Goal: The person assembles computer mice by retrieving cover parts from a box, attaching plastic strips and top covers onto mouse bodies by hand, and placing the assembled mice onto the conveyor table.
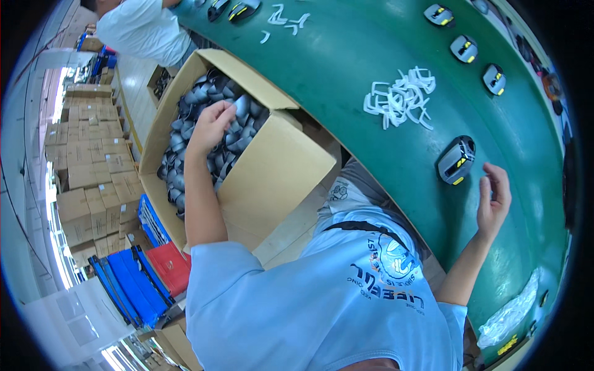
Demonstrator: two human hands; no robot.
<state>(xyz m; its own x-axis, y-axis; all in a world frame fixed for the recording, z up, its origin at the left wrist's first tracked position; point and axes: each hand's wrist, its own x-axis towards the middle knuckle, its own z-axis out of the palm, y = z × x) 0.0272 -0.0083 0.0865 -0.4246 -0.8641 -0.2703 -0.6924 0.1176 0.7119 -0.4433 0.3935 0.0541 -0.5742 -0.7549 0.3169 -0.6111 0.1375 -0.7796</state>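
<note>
My left hand (213, 127) is over an open cardboard box (272, 167) on my left, fingers pinched together. At their tips is a shiny grey curved plastic piece (242, 107), lighter than the dark grey curved pieces (179, 133) heaped in the box. On the green table, my right hand (494, 201) is open and holds nothing, thumb and fingers apart. Just left of its fingertips, but apart from them, lies a rounded black and grey device (456, 161) with yellow marks. Farther up the table is a loose pile of white curved strips (402, 98).
Several similar devices (464, 49) line the table's far right side. More white strips (288, 20) lie at the far end, near another person (145, 31). A clear plastic bag (510, 312) is at the lower right. Stacked cartons (93, 167) and blue crates (133, 281) stand on the left.
</note>
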